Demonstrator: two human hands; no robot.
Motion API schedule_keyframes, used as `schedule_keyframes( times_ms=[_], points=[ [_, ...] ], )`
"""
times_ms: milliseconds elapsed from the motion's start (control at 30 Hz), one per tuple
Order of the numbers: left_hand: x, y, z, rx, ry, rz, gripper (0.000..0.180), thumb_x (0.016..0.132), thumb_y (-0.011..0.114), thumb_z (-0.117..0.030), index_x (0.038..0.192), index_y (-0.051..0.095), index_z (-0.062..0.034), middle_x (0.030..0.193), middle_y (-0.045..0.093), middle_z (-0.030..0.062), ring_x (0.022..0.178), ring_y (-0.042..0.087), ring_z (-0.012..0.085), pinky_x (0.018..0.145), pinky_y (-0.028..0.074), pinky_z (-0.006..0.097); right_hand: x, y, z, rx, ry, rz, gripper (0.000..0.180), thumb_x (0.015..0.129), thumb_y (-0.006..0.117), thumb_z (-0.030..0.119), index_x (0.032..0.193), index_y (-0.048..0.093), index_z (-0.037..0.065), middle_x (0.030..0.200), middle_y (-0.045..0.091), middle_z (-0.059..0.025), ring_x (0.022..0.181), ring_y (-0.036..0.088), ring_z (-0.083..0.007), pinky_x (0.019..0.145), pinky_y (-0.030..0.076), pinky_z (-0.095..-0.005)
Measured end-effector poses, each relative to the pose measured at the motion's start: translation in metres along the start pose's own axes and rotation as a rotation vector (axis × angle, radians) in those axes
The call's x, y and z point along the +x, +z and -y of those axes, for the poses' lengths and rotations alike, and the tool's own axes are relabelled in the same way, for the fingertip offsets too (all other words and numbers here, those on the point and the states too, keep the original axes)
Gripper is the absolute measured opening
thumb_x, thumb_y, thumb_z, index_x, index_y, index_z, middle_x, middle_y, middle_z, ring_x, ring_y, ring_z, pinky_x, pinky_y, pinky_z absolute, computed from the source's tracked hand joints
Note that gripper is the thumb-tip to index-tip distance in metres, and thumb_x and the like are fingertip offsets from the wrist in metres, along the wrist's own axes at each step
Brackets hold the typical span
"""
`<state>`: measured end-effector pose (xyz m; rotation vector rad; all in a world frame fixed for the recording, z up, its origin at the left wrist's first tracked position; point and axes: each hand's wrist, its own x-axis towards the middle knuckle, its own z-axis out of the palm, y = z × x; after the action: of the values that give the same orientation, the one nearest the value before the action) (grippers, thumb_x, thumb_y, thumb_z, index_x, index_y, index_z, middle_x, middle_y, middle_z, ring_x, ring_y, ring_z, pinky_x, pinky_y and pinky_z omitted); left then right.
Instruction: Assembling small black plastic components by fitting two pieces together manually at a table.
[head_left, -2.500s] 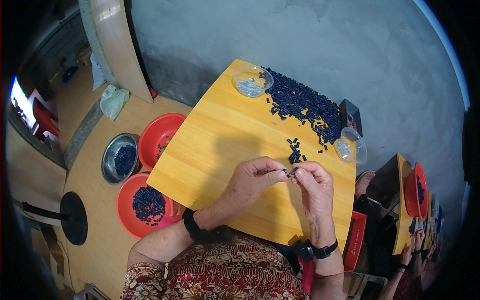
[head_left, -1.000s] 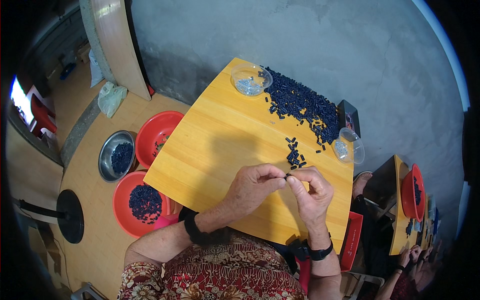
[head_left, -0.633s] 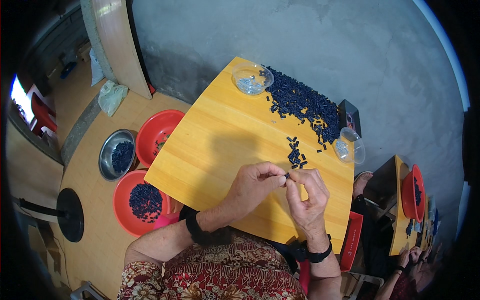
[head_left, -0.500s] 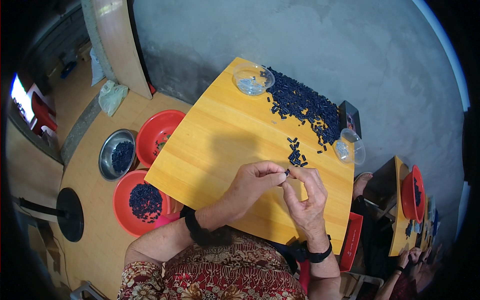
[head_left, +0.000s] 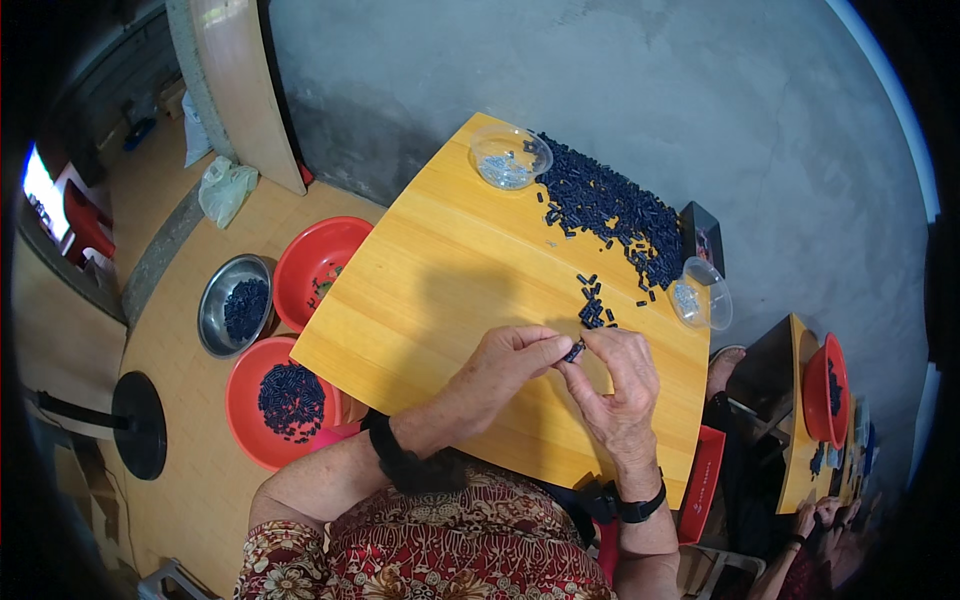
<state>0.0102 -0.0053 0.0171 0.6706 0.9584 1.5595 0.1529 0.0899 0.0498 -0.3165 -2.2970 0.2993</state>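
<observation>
Pinching one dark tube, left hand and right hand fingertips closed on it | red box: small white print | table: yellow, wood-grained | far tub: clear, round

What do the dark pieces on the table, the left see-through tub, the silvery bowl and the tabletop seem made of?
Dark pieces: probably plastic, slightly shiny and uniformly shaped; coated metal is possible.
See-through tub: likely plastic, clear and glossy with highlights.
Silvery bowl: apparently metal, smooth with bright reflections.
Tabletop: smooth wood or laminate, showing grain lines.
</observation>
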Motion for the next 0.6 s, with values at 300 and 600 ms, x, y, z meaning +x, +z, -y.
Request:
schedule_keyframes(
  times_ms=[300,600],
  points=[
    [0.003,-0.003,-0.002,0.093,-0.026,0.068,0.022,0.094,0.063,-0.022,0.103,0.070,-0.0025,0.099,0.067,0.0013,0.096,0.056,0.0075,0.088,0.043,0.025,0.000,-0.002,0.002,-0.054,-0.013,0.011,0.031,0.069,0.079,0.003,0.096,0.064,0.001,0.092,0.065,-0.0146,0.085,0.062,-0.0311,0.075,0.048,-0.0401],
    [0.003,-0.002,-0.001,0.114,-0.017,0.029,0.018,0.091,0.065,-0.017,0.100,0.070,-0.0016,0.096,0.068,0.0024,0.094,0.058,0.0091,0.088,0.044,0.025,0.001,-0.010,-0.003,0.275,0.257,0.025,0.020,0.077,0.073,0.003,0.096,0.067,-0.002,0.091,0.066,-0.0145,0.086,0.063,-0.0284,0.077,0.049,-0.0357]
  ],
)
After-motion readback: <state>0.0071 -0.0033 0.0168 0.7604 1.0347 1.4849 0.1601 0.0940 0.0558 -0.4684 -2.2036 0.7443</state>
